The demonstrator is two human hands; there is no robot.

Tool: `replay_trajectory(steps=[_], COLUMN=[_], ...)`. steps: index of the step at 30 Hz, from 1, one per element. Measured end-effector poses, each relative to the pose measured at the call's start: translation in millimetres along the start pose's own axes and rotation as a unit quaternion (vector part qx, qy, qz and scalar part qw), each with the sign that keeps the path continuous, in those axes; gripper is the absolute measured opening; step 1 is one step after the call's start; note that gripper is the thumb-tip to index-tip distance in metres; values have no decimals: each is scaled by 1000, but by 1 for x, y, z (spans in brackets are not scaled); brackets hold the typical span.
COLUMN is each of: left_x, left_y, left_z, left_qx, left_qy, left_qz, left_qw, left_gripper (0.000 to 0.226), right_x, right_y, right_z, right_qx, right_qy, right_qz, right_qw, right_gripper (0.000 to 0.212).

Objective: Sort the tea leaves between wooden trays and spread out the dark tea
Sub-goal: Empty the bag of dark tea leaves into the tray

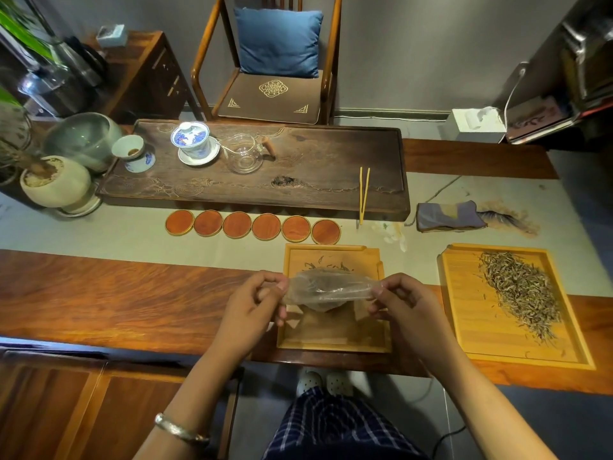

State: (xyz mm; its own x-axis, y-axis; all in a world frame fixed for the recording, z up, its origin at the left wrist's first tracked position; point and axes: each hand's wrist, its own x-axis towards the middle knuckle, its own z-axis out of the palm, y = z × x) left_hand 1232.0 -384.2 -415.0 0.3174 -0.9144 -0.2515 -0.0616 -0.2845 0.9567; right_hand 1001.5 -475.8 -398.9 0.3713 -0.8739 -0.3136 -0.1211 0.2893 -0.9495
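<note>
Both hands hold a clear plastic bag point(326, 288) stretched flat above the near wooden tray point(335, 340). My left hand point(257, 303) pinches its left end and my right hand point(406, 305) pinches its right end. A few dark tea leaves point(326, 264) lie at the far side of that tray, partly hidden behind the bag. To the right, a second wooden tray point(481, 327) carries a spread heap of pale grey-green tea leaves point(520, 290).
Several round orange coasters point(252, 225) line up beyond the near tray. A long dark tea board point(331, 167) holds a blue-white gaiwan point(192, 141), a glass pitcher point(243, 157) and yellow tongs point(364, 194). A folded cloth point(447, 215) lies at right, pots point(54, 180) at left.
</note>
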Motion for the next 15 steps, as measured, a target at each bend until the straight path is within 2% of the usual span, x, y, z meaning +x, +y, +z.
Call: replay_trajectory(steps=[6, 15], left_x=[2, 8], left_y=[11, 35], left_z=[3, 4], left_qx=[-15, -26], left_qy=[17, 38], left_qz=[27, 78], left_qw=[999, 996], left_gripper=[22, 21], right_x=[1, 7], right_y=[-7, -27], right_z=[0, -1], right_qx=[-1, 5], right_qy=[2, 6], right_qz=[-7, -28], right_qw=[1000, 1000], right_gripper=[7, 9])
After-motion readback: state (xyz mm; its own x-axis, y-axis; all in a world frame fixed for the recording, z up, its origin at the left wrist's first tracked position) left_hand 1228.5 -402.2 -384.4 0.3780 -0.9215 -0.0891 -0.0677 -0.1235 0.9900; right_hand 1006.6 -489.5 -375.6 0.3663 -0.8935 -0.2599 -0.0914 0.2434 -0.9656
